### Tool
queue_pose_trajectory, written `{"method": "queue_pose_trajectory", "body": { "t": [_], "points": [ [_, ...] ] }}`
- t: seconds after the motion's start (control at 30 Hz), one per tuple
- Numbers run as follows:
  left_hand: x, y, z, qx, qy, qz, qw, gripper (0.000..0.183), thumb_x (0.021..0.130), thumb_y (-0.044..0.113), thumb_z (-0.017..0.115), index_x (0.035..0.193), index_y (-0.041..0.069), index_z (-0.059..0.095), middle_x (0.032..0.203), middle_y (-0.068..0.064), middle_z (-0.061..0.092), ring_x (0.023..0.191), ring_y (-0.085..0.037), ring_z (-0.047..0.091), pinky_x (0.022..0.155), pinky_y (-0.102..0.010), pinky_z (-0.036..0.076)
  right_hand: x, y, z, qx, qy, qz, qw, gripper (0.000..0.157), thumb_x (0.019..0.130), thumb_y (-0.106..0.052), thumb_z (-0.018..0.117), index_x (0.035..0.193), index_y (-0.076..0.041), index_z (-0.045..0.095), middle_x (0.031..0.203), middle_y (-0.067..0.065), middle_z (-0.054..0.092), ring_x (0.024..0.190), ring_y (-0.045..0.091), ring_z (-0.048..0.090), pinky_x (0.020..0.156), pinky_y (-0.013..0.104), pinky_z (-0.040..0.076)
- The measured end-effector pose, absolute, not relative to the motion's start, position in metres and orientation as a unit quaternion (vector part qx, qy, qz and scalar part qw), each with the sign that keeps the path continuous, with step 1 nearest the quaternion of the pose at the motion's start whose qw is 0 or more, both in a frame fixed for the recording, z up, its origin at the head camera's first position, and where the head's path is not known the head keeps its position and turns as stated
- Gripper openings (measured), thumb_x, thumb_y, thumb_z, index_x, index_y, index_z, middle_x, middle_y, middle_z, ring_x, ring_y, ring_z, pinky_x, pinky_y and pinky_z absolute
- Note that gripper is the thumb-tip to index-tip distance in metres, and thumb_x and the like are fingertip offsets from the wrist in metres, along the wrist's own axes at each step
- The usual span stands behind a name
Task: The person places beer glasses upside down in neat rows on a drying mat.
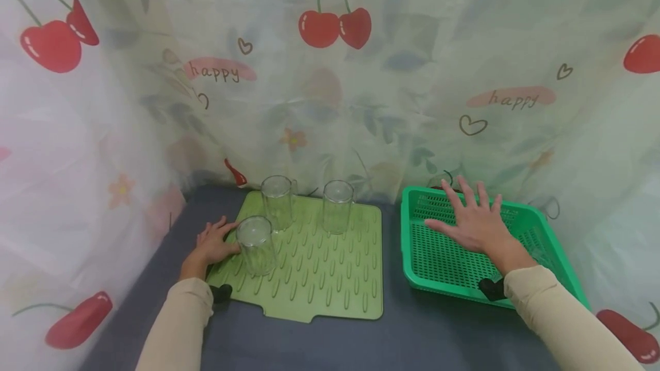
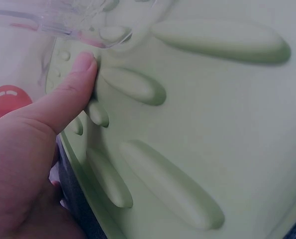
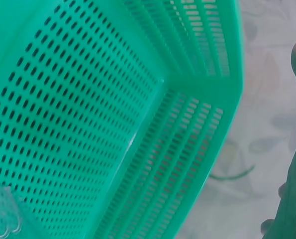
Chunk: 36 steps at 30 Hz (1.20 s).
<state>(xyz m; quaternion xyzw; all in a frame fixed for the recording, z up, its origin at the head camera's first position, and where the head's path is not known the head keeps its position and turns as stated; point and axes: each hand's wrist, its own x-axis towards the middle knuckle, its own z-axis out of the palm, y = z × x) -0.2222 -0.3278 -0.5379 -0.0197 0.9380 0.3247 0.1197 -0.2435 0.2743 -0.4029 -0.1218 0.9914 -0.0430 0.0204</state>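
Three clear glass mugs stand on a light green ridged drying mat (image 1: pixel 330 279): a near-left mug (image 1: pixel 256 251), a back-left mug (image 1: pixel 278 202) and a back-right mug (image 1: pixel 337 208). My left hand (image 1: pixel 212 243) is at the mat's left edge, beside the near-left mug, fingers loosely extended. In the left wrist view its straight thumb (image 2: pixel 70 94) lies just by a glass mug's edge (image 2: pixel 108 42); whether it touches cannot be told. Over the green plastic basket (image 1: pixel 438 289) my right hand (image 1: pixel 476 225) hovers with fingers spread, holding nothing. Part of a clear glass object (image 3: pixel 3 211) shows inside the basket.
A dark grey cloth (image 1: pixel 361 348) covers the table. Behind and at both sides hangs a pale curtain (image 1: pixel 392 102) printed with cherries and leaves, close to the mat's and basket's far edges. The basket's raised walls stand to the right of the mat.
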Motion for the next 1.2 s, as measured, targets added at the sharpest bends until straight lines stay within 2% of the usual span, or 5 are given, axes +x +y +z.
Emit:
{"method": "queue_pose_trajectory", "body": {
  "t": [0.17, 0.8, 1.0, 1.2],
  "points": [
    [-0.218, -0.322, -0.526, -0.023, 0.936, 0.330, 0.123, 0.075, 0.089, 0.026, 0.070, 0.157, 0.013, 0.040, 0.170, -0.026, 0.007, 0.153, -0.057, -0.010, 0.118, -0.076, -0.008, -0.240, 0.292, -0.401, -0.108, 0.993, -0.052, 0.018, 0.102, 0.094, -0.078, 0.045, 0.166, -0.027, -0.006, 0.171, 0.025, -0.002, 0.150, 0.065, 0.000, 0.107, 0.088, -0.002],
    [-0.227, -0.329, -0.546, -0.018, 0.938, 0.327, 0.115, 0.076, 0.090, 0.029, 0.067, 0.158, 0.014, 0.039, 0.171, -0.024, 0.005, 0.153, -0.057, -0.013, 0.117, -0.077, -0.010, -0.224, 0.365, -0.417, -0.075, 0.996, -0.052, 0.007, 0.106, 0.093, -0.074, 0.050, 0.165, -0.024, -0.008, 0.165, 0.035, 0.004, 0.144, 0.070, 0.006, 0.100, 0.091, 0.005],
    [-0.221, -0.323, -0.537, -0.021, 0.939, 0.320, 0.121, 0.076, 0.089, 0.028, 0.066, 0.158, 0.013, 0.038, 0.171, -0.025, 0.006, 0.153, -0.057, -0.011, 0.118, -0.076, -0.008, -0.219, 0.378, -0.416, -0.061, 0.997, -0.038, 0.028, 0.108, 0.092, -0.077, 0.048, 0.165, -0.021, -0.009, 0.161, 0.039, 0.013, 0.142, 0.071, 0.008, 0.101, 0.090, 0.008],
    [-0.218, -0.321, -0.529, -0.025, 0.941, 0.315, 0.125, 0.074, 0.092, 0.026, 0.068, 0.158, 0.012, 0.038, 0.170, -0.026, 0.007, 0.153, -0.057, -0.009, 0.119, -0.076, -0.006, -0.212, 0.382, -0.421, -0.055, 0.997, -0.020, 0.050, 0.110, 0.092, -0.079, 0.046, 0.166, -0.015, -0.004, 0.157, 0.042, 0.018, 0.140, 0.070, 0.015, 0.101, 0.085, 0.018]
  ]
}}
